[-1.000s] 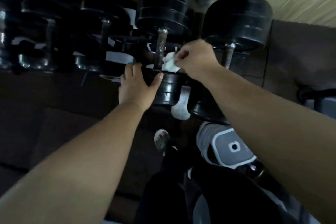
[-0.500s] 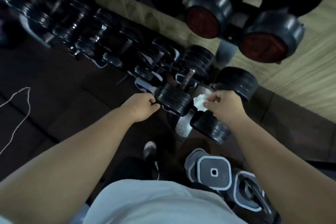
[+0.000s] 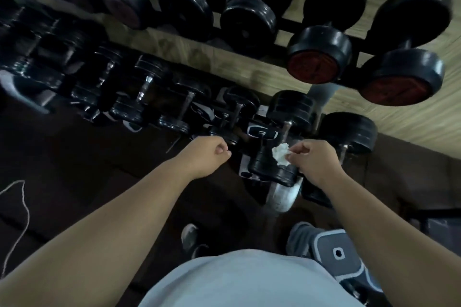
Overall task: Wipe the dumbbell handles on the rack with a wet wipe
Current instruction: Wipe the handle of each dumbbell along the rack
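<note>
Head view: the right hand [image 3: 314, 162] pinches a crumpled white wet wipe [image 3: 280, 154], its fingers [image 3: 298, 151] clamped on the wipe's edge. The wipe sits at the near end of a metal dumbbell handle [image 3: 284, 132], right where the handle meets the near plate of that black dumbbell [image 3: 264, 167], on the lower tier of the rack [image 3: 287, 24]. I cannot tell whether the wipe presses on the metal or only lies over it.

The left hand [image 3: 207, 155] is curled into a fist with the thumb against the fingers, gripping nothing. It hangs just in front of a smaller dumbbell [image 3: 225, 135] to the left.

More black dumbbells line the lower tier to the left. On the upper tier stand large dumbbells, two with red end caps [image 3: 311, 67]. The rack's pale foot [image 3: 283, 198] shows below the wiped dumbbell. A white cord [image 3: 21, 207] lies on the dark floor mat [image 3: 74, 157]. A grey shirt [image 3: 249, 281] fills the bottom edge.
</note>
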The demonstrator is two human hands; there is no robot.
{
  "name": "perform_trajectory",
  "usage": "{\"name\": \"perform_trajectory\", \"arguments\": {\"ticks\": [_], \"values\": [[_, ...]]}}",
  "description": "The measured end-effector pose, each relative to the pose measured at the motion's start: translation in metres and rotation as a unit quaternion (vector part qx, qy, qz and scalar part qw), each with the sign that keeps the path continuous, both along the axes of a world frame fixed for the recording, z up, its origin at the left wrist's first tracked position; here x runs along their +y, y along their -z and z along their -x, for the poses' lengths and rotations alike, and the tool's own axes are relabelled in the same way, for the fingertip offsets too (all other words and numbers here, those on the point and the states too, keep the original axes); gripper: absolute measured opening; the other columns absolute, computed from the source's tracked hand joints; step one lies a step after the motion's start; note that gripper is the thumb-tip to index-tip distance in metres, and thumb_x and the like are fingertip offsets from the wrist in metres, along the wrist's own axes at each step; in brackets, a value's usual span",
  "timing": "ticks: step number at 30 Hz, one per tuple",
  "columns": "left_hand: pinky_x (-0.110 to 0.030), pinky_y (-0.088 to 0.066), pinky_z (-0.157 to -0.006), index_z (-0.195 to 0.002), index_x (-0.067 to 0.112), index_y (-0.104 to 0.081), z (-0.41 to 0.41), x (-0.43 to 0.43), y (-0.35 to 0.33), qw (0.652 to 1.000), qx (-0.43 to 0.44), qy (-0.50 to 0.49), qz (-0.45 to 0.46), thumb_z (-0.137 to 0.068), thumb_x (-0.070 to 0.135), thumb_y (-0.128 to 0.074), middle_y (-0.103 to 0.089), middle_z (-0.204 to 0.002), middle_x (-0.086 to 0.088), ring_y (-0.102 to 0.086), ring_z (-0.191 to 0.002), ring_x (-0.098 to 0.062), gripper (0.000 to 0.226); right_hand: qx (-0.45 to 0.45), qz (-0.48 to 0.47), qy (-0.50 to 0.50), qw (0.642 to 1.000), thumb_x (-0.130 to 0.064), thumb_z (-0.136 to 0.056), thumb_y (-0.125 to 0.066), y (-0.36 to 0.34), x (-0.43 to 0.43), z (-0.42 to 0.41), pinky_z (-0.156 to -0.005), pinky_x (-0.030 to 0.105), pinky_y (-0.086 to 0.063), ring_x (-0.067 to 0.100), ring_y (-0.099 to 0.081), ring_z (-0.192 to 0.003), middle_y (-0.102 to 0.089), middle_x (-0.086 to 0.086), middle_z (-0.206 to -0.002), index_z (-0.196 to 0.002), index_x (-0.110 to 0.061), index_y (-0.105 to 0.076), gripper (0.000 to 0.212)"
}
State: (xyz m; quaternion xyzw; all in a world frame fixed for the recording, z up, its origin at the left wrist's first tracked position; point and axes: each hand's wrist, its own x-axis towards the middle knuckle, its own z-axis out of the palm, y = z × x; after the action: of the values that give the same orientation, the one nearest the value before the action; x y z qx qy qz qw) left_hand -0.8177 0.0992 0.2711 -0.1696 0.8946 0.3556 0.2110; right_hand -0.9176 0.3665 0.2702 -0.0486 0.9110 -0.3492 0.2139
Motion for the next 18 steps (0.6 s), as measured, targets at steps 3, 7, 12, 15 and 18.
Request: {"name": "perform_trajectory", "arguments": {"ticks": [3, 7, 12, 15, 18], "values": [[-0.032, -0.056, -0.094, -0.116, 0.031, -0.068, -0.001, -0.038, 0.004, 0.999, -0.013, 0.04, -0.003, -0.1, 0.045, -0.059, -0.065, -0.112, 0.016, -0.061, -0.101, -0.002, 0.024, -0.025, 0.0, 0.033, 0.999, -0.023, -0.083, -0.079, 0.001, -0.034, -0.016, -0.052, 0.021, -0.044, 0.012, -0.064, -0.067, -0.069, -0.004, -0.077, -0.087, -0.021, -0.073, 0.007], [-0.03, -0.054, -0.093, -0.121, 0.029, -0.067, 0.012, -0.071, 0.015, 0.997, -0.038, 0.071, -0.016, -0.101, 0.043, -0.06, -0.066, -0.113, 0.016, -0.062, -0.102, -0.003, 0.025, -0.035, 0.007, 0.057, 0.998, -0.026, -0.082, -0.08, 0.011, -0.067, -0.026, -0.063, 0.024, -0.052, 0.011, -0.066, -0.077, -0.07, -0.008, -0.082, -0.084, -0.025, -0.072, 0.009], [-0.029, -0.053, -0.092, -0.118, 0.03, -0.068, 0.055, -0.088, 0.034, 0.994, -0.065, 0.082, -0.024, -0.101, 0.045, -0.06, -0.066, -0.117, 0.013, -0.061, -0.104, -0.005, 0.024, -0.067, 0.025, 0.082, 0.994, -0.029, -0.084, -0.079, 0.033, -0.098, 0.0, -0.069, 0.035, -0.058, 0.016, -0.067, -0.075, -0.069, -0.005, -0.082, -0.085, -0.024, -0.072, 0.008], [-0.028, -0.054, -0.091, -0.12, 0.032, -0.067, 0.082, -0.098, 0.049, 0.994, -0.082, 0.077, -0.019, -0.1, 0.045, -0.06, -0.066, -0.115, 0.015, -0.062, -0.101, -0.004, 0.025, -0.067, 0.046, 0.086, 0.993, -0.028, -0.085, -0.077, 0.056, -0.114, 0.026, -0.063, 0.029, -0.05, 0.017, -0.065, -0.076, -0.068, -0.004, -0.082, -0.084, -0.025, -0.07, 0.007], [-0.03, -0.054, -0.092, -0.119, 0.032, -0.068, 0.104, -0.113, 0.068, 0.993, -0.095, 0.069, -0.015, -0.1, 0.045, -0.061, -0.064, -0.111, 0.018, -0.061, -0.099, -0.002, 0.024, -0.088, 0.029, 0.077, 0.993, -0.024, -0.085, -0.076, 0.087, -0.129, 0.051, -0.059, 0.026, -0.046, 0.016, -0.063, -0.073, -0.066, -0.004, -0.076, -0.08, -0.024, -0.069, 0.008]]}}
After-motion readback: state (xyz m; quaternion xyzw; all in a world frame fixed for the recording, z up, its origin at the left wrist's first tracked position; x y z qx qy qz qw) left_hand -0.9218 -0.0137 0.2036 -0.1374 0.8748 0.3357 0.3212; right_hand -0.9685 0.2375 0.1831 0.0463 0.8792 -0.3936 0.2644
